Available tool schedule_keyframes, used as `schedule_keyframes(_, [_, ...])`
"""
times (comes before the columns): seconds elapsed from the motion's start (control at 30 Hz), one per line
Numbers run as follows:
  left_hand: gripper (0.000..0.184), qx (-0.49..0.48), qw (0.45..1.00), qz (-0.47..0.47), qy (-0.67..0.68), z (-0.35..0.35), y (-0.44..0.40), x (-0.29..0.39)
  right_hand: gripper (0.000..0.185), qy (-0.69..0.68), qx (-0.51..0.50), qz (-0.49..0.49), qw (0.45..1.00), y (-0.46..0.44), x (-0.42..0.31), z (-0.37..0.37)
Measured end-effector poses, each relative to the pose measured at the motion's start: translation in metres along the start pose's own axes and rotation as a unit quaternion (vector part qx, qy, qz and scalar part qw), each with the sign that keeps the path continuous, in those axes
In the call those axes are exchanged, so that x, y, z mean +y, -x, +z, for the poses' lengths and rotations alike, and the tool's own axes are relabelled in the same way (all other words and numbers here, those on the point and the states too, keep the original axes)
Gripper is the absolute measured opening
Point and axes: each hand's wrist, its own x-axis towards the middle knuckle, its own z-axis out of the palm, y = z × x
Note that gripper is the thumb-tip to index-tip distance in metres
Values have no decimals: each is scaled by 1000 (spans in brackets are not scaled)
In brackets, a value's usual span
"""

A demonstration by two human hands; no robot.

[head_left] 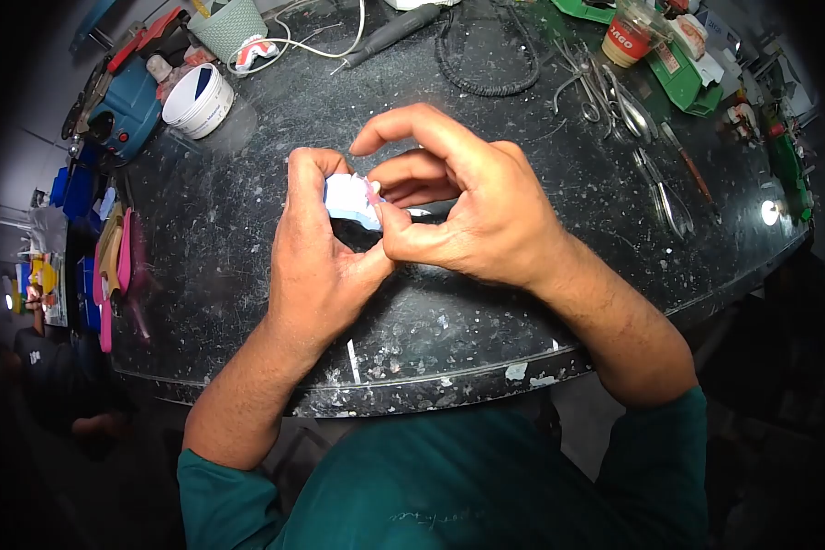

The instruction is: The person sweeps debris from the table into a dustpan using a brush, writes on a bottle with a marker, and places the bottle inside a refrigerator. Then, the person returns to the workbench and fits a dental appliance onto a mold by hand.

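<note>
A pale blue-white plaster dental model (346, 197) is held above the bench between both hands. My left hand (304, 240) is closed around its left side, with bent fingers at the back and the thumb stretched toward my right thumb. At the model's right edge sits a small pink denture piece (373, 192) with tooth-coloured bits. My right hand (486, 206) pinches that piece between the thumb and a curled finger, while its index finger arches above, free of the model. The fingers hide part of the pink piece, so I cannot tell how it sits on the model.
The speckled black bench (449, 321) has a curved front edge. Behind lie a white tub (198, 103), a handpiece (394, 35) and a coiled cord (490, 87). Pliers (628, 105) and other metal tools rest at right, near a green bin (683, 78). Pink-handled items (124, 247) hang left.
</note>
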Motion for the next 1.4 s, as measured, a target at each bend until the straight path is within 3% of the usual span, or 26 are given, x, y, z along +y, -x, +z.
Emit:
schedule_keyframes(0.1, [48, 0, 1000, -11, 15, -1, 1, 0, 24, 25, 35, 11, 999, -3, 9, -7])
schedule_keyframes(0.13, [48, 0, 1000, -16, 8, -2, 1, 2, 23, -4, 25, 83, 996, -7, 0, -20])
schedule_keyframes(0.17, [48, -1, 1000, -22, 2, -3, 2, 4, 23, -65, 63, 46, 995, -11, 7, -24])
schedule_keyframes(0.23, [50, 0, 999, -24, 38, -1, 0, 2, 20, -104, 47, 48, 992, -13, 9, -27])
schedule_keyframes(0.3, [50, 12, 998, -26, 63, 3, 1, -2, 16, -13, 45, 36, 998, -9, 19, -17])
schedule_keyframes(0.37, [52, -11, 994, -93, 61, 5, -2, -5, 18, 145, 22, 37, 989, -3, 28, -9])
schedule_keyframes(0.43, [49, 10, 996, -65, 58, 8, -1, -21, 16, 166, 18, 20, 986, -5, 40, -14])
schedule_keyframes(0.5, [42, 16, 998, -36, -53, 3, 0, -29, 17, 205, 58, -11, 977, -8, 46, -25])
schedule_keyframes(0.57, [29, -34, 993, -81, -83, 1, 0, -19, 22, 256, 80, -70, 961, -16, 44, -43])
schedule_keyframes(0.6, [26, -46, 992, -89, -76, 2, 0, -19, 26, 284, 38, -7, 958, -14, 6, -56])
schedule_keyframes(0.7, [27, -46, 995, 0, -83, 5, 0, -23, 23, 415, 119, -10, 902, 24, -30, -67])
schedule_keyframes(0.73, [24, -45, 993, 35, -106, 6, 3, -19, 23, 330, 33, 78, 940, 42, -45, -74])
schedule_keyframes(0.8, [23, -66, 989, 12, -134, 2, 4, -19, 23, 304, -48, 172, 936, 94, -71, -68])
schedule_keyframes(0.83, [22, -72, 986, 2, -150, 1, 4, -18, 22, 285, -63, 192, 937, 117, -73, -65])
schedule_keyframes(0.9, [23, -65, 986, -14, -152, 1, 4, -13, 23, 250, 2, 233, 940, 144, -70, -49])
schedule_keyframes(0.97, [24, -61, 982, 2, -180, 0, 4, -8, 20, 287, 48, 142, 946, 159, -53, -39])
schedule_keyframes(1.07, [25, 17, 975, 90, -205, 4, 4, -2, 13, 314, 27, 68, 947, 157, -43, -39])
schedule_keyframes(1.2, [26, -1, 984, 150, -95, -1, 6, 28, 8, 113, 126, 72, 983, 143, -39, -36])
schedule_keyframes(1.3, [30, -14, 981, 142, -134, -6, 4, 38, 8, 129, 112, 100, 980, 124, -55, -38])
schedule_keyframes(1.4, [36, -19, 982, 87, -169, -21, -7, 22, 11, 334, 127, 16, 934, 108, -45, -46])
